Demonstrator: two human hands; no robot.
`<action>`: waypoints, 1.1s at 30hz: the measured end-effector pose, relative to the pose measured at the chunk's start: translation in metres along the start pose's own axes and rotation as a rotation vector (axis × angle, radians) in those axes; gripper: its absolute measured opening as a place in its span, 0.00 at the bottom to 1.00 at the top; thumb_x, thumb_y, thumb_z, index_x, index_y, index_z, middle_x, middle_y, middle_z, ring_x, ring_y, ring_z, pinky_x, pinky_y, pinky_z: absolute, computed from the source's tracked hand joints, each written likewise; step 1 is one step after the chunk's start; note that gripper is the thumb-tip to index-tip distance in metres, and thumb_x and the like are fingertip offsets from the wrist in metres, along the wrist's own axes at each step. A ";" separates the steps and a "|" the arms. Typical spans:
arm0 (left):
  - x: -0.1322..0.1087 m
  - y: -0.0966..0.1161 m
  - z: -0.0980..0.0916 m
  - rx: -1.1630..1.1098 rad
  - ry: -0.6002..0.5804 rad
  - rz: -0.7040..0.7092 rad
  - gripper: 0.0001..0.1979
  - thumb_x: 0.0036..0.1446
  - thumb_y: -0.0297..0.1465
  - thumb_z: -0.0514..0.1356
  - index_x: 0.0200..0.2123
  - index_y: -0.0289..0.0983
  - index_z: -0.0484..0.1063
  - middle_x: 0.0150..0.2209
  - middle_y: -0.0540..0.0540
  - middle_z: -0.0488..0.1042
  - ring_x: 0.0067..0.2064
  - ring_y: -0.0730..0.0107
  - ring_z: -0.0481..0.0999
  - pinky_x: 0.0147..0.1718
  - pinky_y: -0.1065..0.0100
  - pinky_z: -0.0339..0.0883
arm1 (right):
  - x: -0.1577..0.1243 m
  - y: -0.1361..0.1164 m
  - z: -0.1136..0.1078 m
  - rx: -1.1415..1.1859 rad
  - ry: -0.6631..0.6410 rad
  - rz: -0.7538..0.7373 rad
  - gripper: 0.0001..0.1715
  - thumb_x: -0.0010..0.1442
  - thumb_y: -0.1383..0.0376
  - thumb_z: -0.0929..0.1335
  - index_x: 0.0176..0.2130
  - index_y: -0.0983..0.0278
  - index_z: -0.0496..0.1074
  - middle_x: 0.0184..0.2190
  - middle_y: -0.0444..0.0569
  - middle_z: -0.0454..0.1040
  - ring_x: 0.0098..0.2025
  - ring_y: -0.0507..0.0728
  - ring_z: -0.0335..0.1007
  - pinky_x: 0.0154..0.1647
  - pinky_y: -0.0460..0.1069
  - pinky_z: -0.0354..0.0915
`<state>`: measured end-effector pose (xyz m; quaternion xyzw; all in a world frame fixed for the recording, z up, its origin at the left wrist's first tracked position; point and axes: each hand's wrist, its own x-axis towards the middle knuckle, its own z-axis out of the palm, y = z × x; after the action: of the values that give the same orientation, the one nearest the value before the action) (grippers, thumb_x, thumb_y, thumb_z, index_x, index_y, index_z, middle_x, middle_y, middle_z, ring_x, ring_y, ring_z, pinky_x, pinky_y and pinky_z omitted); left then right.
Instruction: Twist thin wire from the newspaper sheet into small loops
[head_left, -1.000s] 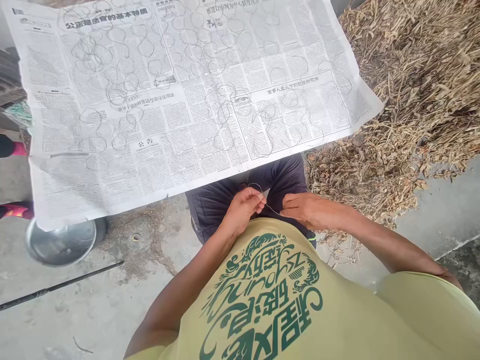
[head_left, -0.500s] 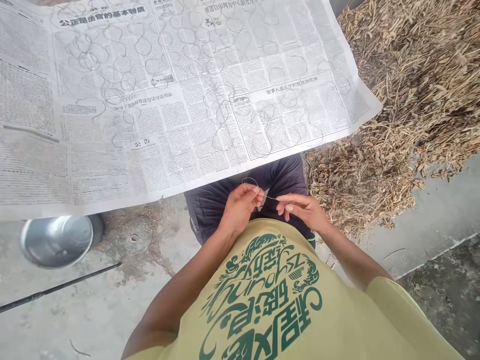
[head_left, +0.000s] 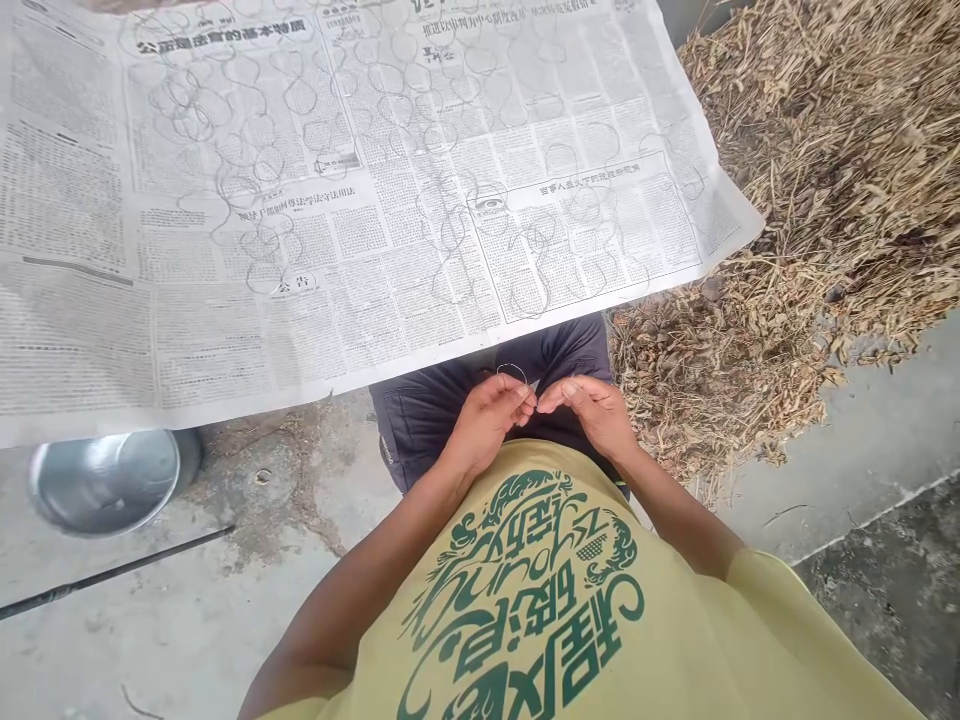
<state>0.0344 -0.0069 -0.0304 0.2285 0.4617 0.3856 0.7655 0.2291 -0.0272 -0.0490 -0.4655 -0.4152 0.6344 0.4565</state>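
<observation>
My left hand point(head_left: 489, 415) pinches a thin wire point(head_left: 513, 366) between thumb and fingertips. A small loop of the wire arches up above that hand. Right beside it, my right hand point(head_left: 591, 408) is closed with the thumb against the fingers, its fingertips almost meeting those of the left; the bit of wire between them is very fine and mostly hidden. Both hands are over my lap, below the edge of a newspaper sheet point(head_left: 352, 350). Many thin wire loops point(head_left: 531, 290) lie spread across the newspaper.
A shiny metal pot point(head_left: 105, 485) stands on the concrete floor at the left, partly under the newspaper. A dark thin rod point(head_left: 112, 572) lies near it. Dry straw and husks point(head_left: 840, 190) are heaped on the right.
My right hand has moved left, bringing its fingertips close to my left hand. The stretch of wire between the hands has shortened. The view has shifted slightly.
</observation>
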 end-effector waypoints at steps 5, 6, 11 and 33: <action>0.002 -0.006 -0.002 0.120 -0.024 0.033 0.16 0.58 0.42 0.75 0.32 0.36 0.78 0.32 0.46 0.79 0.31 0.71 0.73 0.32 0.68 0.67 | 0.005 0.002 0.001 0.031 0.064 0.141 0.23 0.69 0.44 0.74 0.41 0.60 0.84 0.31 0.47 0.86 0.33 0.57 0.82 0.43 0.53 0.79; 0.003 -0.007 -0.002 0.135 -0.007 0.042 0.16 0.58 0.41 0.74 0.32 0.36 0.78 0.32 0.46 0.79 0.31 0.71 0.73 0.32 0.68 0.67 | 0.004 0.001 0.003 0.031 0.086 0.148 0.24 0.70 0.43 0.74 0.43 0.60 0.84 0.32 0.47 0.86 0.33 0.56 0.82 0.43 0.53 0.79; 0.006 -0.009 -0.003 0.217 0.071 0.094 0.13 0.61 0.40 0.72 0.34 0.38 0.76 0.32 0.47 0.79 0.30 0.72 0.71 0.31 0.68 0.67 | -0.003 0.000 0.014 -0.140 0.171 0.062 0.22 0.72 0.46 0.72 0.49 0.60 0.83 0.36 0.48 0.86 0.35 0.56 0.80 0.40 0.51 0.79; 0.007 -0.018 -0.010 0.378 -0.007 0.223 0.11 0.68 0.39 0.65 0.37 0.39 0.72 0.33 0.49 0.74 0.30 0.70 0.70 0.31 0.66 0.67 | 0.004 -0.003 0.017 -0.968 0.052 -0.190 0.26 0.71 0.73 0.63 0.60 0.62 0.83 0.50 0.56 0.88 0.48 0.62 0.86 0.54 0.55 0.79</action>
<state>0.0346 -0.0120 -0.0510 0.4187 0.4951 0.3736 0.6633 0.2121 -0.0240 -0.0432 -0.5999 -0.6914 0.3124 0.2539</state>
